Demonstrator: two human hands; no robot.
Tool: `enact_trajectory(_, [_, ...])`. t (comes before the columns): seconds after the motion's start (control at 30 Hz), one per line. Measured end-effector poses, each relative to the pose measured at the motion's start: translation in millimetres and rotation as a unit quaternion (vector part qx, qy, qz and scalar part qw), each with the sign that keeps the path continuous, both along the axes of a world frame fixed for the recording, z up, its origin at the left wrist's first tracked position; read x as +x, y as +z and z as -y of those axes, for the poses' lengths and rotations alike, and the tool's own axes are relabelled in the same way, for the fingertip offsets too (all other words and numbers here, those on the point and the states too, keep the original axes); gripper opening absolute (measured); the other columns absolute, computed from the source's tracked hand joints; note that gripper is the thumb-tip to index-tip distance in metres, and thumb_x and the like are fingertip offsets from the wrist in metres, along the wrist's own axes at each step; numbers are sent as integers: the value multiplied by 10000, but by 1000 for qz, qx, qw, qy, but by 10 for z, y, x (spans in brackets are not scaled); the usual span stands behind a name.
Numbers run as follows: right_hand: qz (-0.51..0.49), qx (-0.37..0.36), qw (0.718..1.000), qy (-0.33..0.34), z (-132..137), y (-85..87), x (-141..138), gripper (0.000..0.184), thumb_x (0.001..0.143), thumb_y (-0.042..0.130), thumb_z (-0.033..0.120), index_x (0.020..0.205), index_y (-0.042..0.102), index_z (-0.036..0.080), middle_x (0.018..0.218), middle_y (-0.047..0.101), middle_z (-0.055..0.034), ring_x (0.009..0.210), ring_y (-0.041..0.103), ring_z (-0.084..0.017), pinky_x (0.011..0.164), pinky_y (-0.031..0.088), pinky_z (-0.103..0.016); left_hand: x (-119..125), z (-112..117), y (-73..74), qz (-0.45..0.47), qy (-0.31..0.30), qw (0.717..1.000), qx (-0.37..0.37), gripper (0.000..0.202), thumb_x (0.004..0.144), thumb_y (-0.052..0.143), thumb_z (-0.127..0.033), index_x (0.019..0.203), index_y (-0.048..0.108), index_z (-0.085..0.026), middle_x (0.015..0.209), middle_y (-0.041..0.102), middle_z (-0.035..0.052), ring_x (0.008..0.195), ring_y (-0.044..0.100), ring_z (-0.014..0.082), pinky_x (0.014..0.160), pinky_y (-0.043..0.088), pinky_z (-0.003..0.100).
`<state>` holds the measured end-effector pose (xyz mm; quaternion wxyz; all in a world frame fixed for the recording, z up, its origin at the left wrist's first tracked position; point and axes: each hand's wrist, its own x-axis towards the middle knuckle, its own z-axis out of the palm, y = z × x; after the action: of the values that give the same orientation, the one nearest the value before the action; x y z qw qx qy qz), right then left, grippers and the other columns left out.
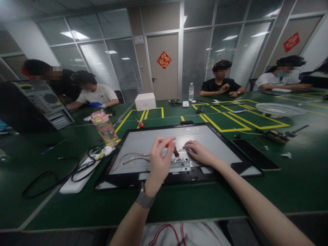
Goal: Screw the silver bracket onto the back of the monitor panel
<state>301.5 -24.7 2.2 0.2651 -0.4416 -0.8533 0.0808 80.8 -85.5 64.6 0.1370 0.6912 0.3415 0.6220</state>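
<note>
A monitor panel (pixel 143 140) lies face down on the green table, its grey metal back up, thin red and white wires running across it. My left hand (pixel 159 162) is closed round an orange-handled screwdriver (pixel 174 149), tip down on a small circuit board (pixel 181 163) near the panel's lower edge. My right hand (pixel 198 152) rests beside it with fingers curled, fingertips pressing on the board's top edge; whether they pinch anything is hidden. A watch sits on my left wrist.
A pink-capped water bottle (pixel 104 128) and black cables on a white power strip (pixel 82 174) lie left. A computer case (pixel 38 104) stands far left. A white box (pixel 145 101), another screwdriver (pixel 139 123), a fan grille (pixel 279 109) and black panel strips (pixel 253 153) lie around. Several people sit across the table.
</note>
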Motion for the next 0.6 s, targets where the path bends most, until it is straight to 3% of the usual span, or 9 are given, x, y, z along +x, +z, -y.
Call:
enact_trajectory(0.13, [-1,-3,1000,1,11,17,-6,295,883,508,151,1087,720,178,1105,687,-118,1061,608,-256,968,474,-412,1,15,18,-9,-23,1000,-9,302,995,425,-219,1152,682,-204,1046,679,72,983,639,180,875,488,307])
enact_trajectory(0.3, [8,-2,1000,-2,23,38,-19,303,881,497,147,1086,720,162,1109,687,-131,1066,614,-263,971,471,-409,-5,7,11,-15,7,1000,8,200,932,578,-259,1063,723,-216,907,660,41,836,633,164,786,498,282])
enact_trajectory(0.47, [1,-8,1000,-4,25,40,-16,301,883,499,154,1087,721,169,1110,688,-126,1065,611,-265,969,475,-415,-15,-10,-15,-16,-31,999,-20,338,984,438,-192,1253,638,-235,1118,681,70,1031,631,184,913,476,316])
enact_trajectory(0.6, [6,-6,1000,-4,25,39,-13,304,887,497,162,1096,718,172,1114,684,-124,1077,607,-264,976,474,-409,1,-9,-8,-19,-3,1000,-1,225,928,575,-229,1113,703,-216,932,654,41,843,625,156,802,496,277])
